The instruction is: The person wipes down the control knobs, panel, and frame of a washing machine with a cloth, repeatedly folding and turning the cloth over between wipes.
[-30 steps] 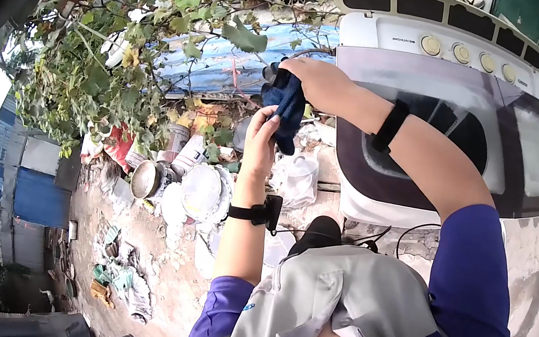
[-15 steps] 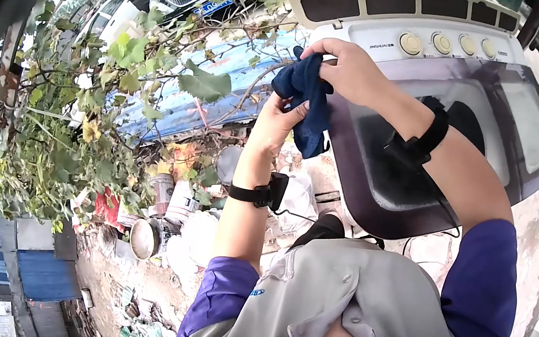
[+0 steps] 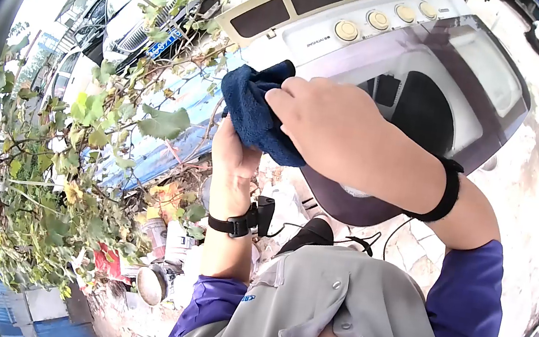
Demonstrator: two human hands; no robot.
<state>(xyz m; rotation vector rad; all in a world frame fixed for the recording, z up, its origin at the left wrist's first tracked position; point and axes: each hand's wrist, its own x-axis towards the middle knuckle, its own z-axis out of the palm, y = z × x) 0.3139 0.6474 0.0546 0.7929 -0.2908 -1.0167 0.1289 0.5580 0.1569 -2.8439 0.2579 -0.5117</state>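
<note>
A dark blue cloth (image 3: 249,104), bunched and folded over itself, is held up in front of my chest. From below, my left hand (image 3: 237,153) grips it, with most of the fingers hidden behind the fabric. On its right side my right hand (image 3: 322,120) has its fingers curled onto the cloth. Just beyond my right hand stands a twin-tub washing machine (image 3: 309,40) with a see-through purplish lid and yellowish knobs. A dark round shape shows under the lid.
Leafy vines (image 3: 164,123) spread along the left, close to my left arm. Behind them lie a blue sheet-like surface (image 3: 146,157) and a parked car (image 3: 132,36). Pots and containers (image 3: 151,283) sit on the ground at lower left. A black cable (image 3: 390,237) runs below the machine.
My view has shifted, so the washing machine appears tilted and further left. The cloth is now more bunched and no longer hangs down. My right hand has moved lower against its right side.
</note>
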